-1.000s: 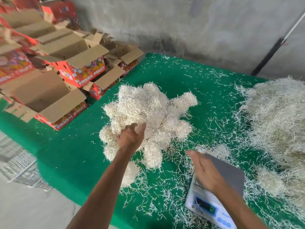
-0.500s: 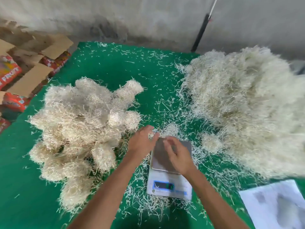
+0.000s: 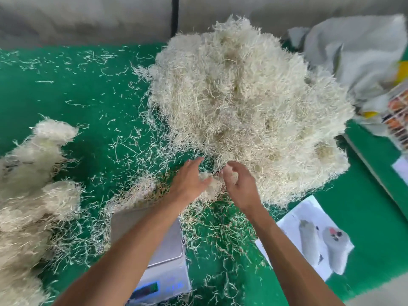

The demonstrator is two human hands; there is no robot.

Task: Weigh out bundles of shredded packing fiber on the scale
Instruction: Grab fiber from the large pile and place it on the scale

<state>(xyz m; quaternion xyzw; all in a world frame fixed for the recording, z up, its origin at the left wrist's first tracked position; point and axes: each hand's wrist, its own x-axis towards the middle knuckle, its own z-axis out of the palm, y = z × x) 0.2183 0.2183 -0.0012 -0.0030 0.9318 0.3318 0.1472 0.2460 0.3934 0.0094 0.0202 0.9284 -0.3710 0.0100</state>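
Note:
A big heap of pale shredded fiber [image 3: 245, 102] rises at the centre right of the green table [image 3: 66, 96]. At its near edge my left hand [image 3: 187, 182] lies with fingers spread, touching a small tuft of fiber [image 3: 210, 184]. My right hand [image 3: 240, 186] curls its fingers round the same tuft. Below my left forearm sits the white digital scale [image 3: 167, 259], its steel platform bare apart from stray strands. Rounded fiber bundles [image 3: 33, 195] are piled at the left edge.
Loose strands litter the green cloth around the scale. A printed white sheet [image 3: 313, 237] lies at the lower right. Grey cloth or a sack [image 3: 353, 56] and a colourful carton [image 3: 397, 120] sit at the far right. A dark pole [image 3: 174, 16] stands against the grey wall.
The view has swung right, from the bundle pile to the big heap. Both hands left the scale platform and moved up to the heap's near edge, taking hold of a tuft.

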